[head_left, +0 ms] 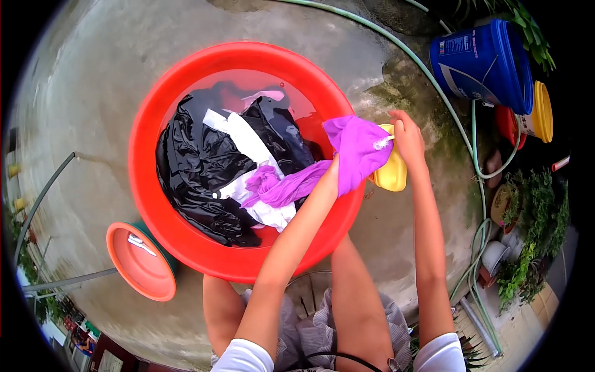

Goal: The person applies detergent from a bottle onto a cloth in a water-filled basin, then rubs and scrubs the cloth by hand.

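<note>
A purple garment (359,149) is draped over my left hand, which holds it up at the right rim of a large red basin (145,180). The fingers of that hand are hidden under the cloth. A white patch lies on the raised part, and the twisted rest trails back into the basin. My right hand (406,137) is closed beside the patch, with a slim pale end at its fingers that I cannot name. Behind and below is a yellow container (392,170), partly covered. Wet black clothes (198,167) and a white garment (251,139) lie in the basin water.
A small orange-rimmed basin (133,266) with a white item in it stands at lower left. At upper right are a blue bucket (477,65) and a yellow bucket (542,111). A green hose (427,71) runs across the concrete ground (99,142) near potted plants (536,217).
</note>
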{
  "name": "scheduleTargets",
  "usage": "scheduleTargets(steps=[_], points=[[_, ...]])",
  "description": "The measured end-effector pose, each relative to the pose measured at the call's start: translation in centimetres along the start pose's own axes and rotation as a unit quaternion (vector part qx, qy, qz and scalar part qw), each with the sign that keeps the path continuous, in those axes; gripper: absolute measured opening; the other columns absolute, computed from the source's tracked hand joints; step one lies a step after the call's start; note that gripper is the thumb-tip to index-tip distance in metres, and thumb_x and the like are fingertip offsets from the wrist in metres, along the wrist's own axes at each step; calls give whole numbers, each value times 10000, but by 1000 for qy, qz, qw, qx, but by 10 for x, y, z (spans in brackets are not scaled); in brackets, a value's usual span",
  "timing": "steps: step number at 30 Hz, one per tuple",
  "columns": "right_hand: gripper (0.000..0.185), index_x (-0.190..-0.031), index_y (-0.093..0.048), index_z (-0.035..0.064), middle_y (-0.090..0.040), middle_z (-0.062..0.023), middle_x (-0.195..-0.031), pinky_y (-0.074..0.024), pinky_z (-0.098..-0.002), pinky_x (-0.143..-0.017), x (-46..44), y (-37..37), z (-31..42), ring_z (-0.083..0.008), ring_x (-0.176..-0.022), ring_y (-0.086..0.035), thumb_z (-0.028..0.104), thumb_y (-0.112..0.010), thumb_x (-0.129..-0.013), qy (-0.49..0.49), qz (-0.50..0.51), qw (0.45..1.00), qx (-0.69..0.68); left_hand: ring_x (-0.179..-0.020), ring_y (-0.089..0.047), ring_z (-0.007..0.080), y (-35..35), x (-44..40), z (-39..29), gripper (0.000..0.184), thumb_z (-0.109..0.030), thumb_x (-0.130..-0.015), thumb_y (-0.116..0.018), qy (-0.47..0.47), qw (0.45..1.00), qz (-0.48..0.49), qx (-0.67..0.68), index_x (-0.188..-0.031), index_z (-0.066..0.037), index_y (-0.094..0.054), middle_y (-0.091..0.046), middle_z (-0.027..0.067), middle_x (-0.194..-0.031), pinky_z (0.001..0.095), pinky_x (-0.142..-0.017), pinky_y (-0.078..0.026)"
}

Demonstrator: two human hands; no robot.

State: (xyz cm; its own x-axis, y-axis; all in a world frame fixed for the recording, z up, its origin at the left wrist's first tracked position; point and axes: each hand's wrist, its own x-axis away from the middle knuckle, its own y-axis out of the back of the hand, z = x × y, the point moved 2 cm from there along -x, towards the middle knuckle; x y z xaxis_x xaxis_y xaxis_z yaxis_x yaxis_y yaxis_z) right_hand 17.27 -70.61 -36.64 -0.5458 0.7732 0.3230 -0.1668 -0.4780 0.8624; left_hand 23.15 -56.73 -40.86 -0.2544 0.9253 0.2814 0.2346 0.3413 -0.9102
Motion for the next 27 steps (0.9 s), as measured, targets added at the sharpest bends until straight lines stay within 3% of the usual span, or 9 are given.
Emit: scheduleTargets(steps=[8, 13, 16, 18, 22, 23, 24, 26, 27], points=[[378, -1083, -566, 104, -617, -122, -1038, -416, -354, -836, 0, 14, -18, -271, -948, -577, 242, -354, -803, -29, 27, 992, -118, -923, -562, 169, 7, -3, 10, 235, -157, -905, -450, 16, 991, -16, 128, -1105, -34, -470, -535, 77, -1025, 279, -789, -497], [354, -1062, -572, 111, -607, -129, -1022, -414, -392, -834, 9, 0, 2, -312, -960, -554, 220, -351, -808, -4, 1, 1000, -2, -937, -545, 190, -14, 7, -3, 217, -116, -904, -434, 22, 985, -70, 158, -1096, -18, -461, -524, 73, -1045, 294, -832, -473], [342, -1049, -578, 115, -606, -133, -1017, -417, -409, -827, 5, -2, 2, -320, -965, -549, 212, -349, -814, 5, -13, 1000, 4, -912, -550, 183, -22, 10, -11, 216, -93, -875, -467, -22, 997, -75, 5, -1078, -23, -462, -530, 66, -1026, 289, -833, -462], [341, -1049, -579, 117, -607, -133, -1012, -420, -407, -826, 7, -3, 0, -322, -959, -551, 213, -350, -816, 11, -19, 1000, -7, -897, -552, 165, -24, 16, -22, 207, -93, -860, -482, -88, 964, -50, -247, -1057, -28, -479, -541, 66, -998, 279, -811, -467], [341, -1056, -576, 121, -606, -123, -1022, -414, -401, -842, 6, 0, 0, -310, -981, -545, 222, -349, -823, -10, 13, 1000, 11, -867, -556, 129, -39, 36, -47, 190, -93, -830, -513, -200, 701, 7, -684, -1013, -40, -511, -563, 66, -941, 260, -768, -478], [343, -1063, -572, 123, -604, -120, -1030, -405, -408, -856, 4, 0, -1, -306, -989, -543, 225, -349, -824, -14, 20, 1000, 17, -924, -548, 148, -30, 40, -43, 185, -82, -839, -484, -155, 866, 2, -475, -1011, -18, -507, -559, 80, -978, 270, -775, -474], [345, -1070, -568, 124, -602, -116, -1039, -395, -415, -870, 2, -1, -2, -303, -997, -541, 228, -348, -826, -16, 25, 999, 21, -981, -539, 167, -20, 44, -38, 184, -71, -848, -454, -129, 966, -22, -221, -1010, 3, -503, -555, 94, -1015, 281, -781, -470], [352, -1097, -554, 134, -589, -111, -1072, -357, -460, -910, 0, -2, -2, -294, -1022, -532, 238, -349, -830, 16, 9, 999, 50, -1081, -523, 227, -47, 69, -67, 165, -6, -830, -440, -114, 960, -30, -256, -976, 39, -503, -536, 136, -1058, 290, -765, -478], [357, -1110, -547, 139, -583, -109, -1088, -338, -483, -931, 2, 0, 0, -290, -1034, -528, 243, -349, -832, 31, 0, 997, 65, -1124, -504, 243, -65, 80, -74, 128, -64, -855, -440, -27, 986, -101, 129, -911, 32, -503, -519, 157, -1068, 267, -665, -471]])
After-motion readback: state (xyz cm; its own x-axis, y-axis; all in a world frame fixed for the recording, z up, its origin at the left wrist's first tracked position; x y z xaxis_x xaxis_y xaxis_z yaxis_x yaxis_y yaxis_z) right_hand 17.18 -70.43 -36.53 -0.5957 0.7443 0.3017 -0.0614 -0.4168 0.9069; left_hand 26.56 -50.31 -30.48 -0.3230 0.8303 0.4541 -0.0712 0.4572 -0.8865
